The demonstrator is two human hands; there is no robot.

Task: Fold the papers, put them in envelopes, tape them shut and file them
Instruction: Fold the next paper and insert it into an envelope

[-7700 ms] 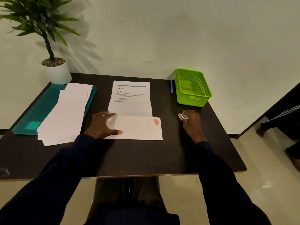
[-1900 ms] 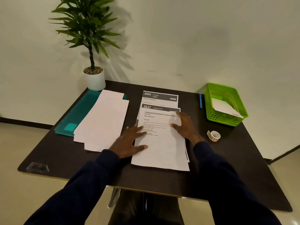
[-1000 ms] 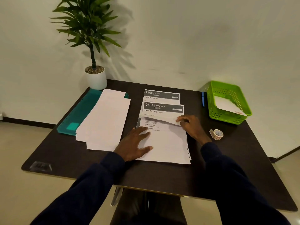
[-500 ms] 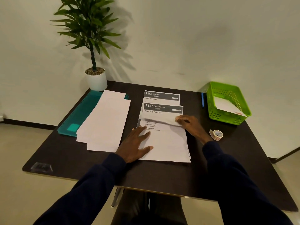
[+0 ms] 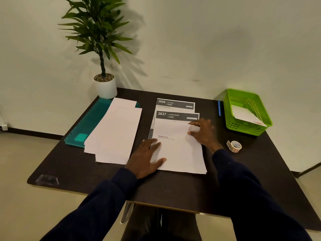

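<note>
Near left corner of the worktop (image 5: pixel 173 192): one small clear item (image 5: pixel 46 180); I cannot tell what it is.
My left hand (image 5: pixel 145 157): flat, fingers spread, pressing the left edge of the top sheet (image 5: pixel 180 153).
Top sheet: upper part folded down toward me, blank back showing; below the flap it reads "REQUIRED PROPS".
My right hand (image 5: pixel 203 131): fingers and thumb pinching the flap's right edge.
Right of the papers, apart from them: tape roll (image 5: pixel 234 146).
Left of the papers: stack of white envelopes (image 5: pixel 114 133), overlapping a teal folder (image 5: pixel 86 122).
Under the top sheet: second sheet (image 5: pixel 177 115), header "2637 LIVING ROOM"; behind it, third sheet (image 5: pixel 175 103), "2666 KITCHEN", "Cereal Preparation".
Far right: blue pen (image 5: pixel 219 108) just beside the green basket (image 5: pixel 243 129); inside, one filed envelope (image 5: pixel 246 116), tilted.
Far left: potted plant (image 5: pixel 104 84), white pot, by the wall.
</note>
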